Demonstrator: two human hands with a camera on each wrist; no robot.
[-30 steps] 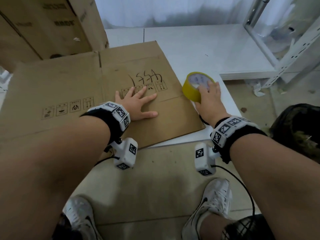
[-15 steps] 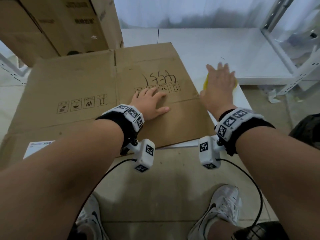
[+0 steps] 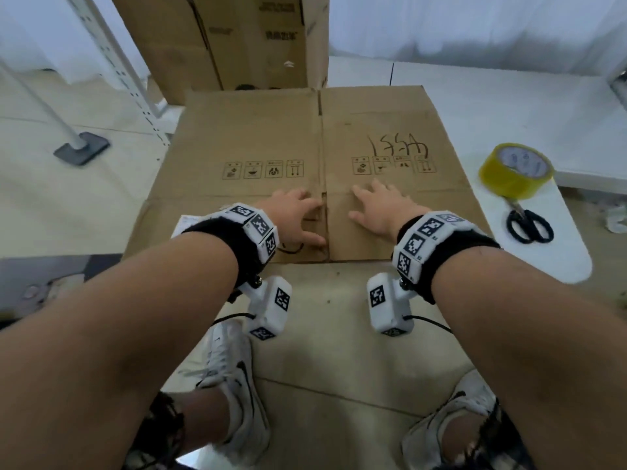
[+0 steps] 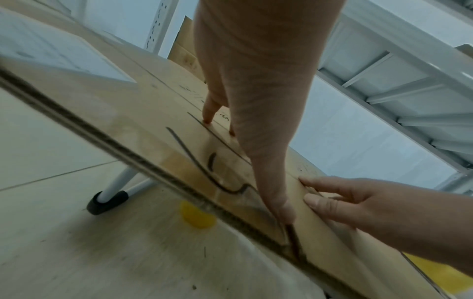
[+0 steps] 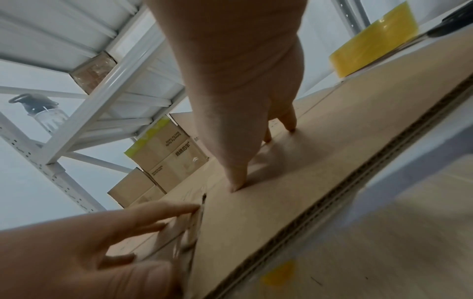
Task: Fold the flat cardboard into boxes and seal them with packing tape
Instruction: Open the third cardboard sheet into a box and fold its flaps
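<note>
Both palms spread flat, fingers straight, holding nothing: left hand (image 3: 294, 217) at 9 o'clock of the flat cardboard (image 3: 258, 137) slit, right hand (image 3: 380, 212) at 3. Slit running 12 to 6 between them, equally near both. Tape roll (image 3: 515, 169) well apart at 2 o'clock, nearer the right.

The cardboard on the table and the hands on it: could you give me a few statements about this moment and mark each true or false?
1. Both hands, left hand and right hand, rest on the flat cardboard. True.
2. The right hand grips the yellow tape roll. False: the roll sits untouched on the table, right of the cardboard.
3. Black scissors lie just in front of the tape roll. True.
4. The cardboard is already folded into a box. False: it lies flat.
</note>
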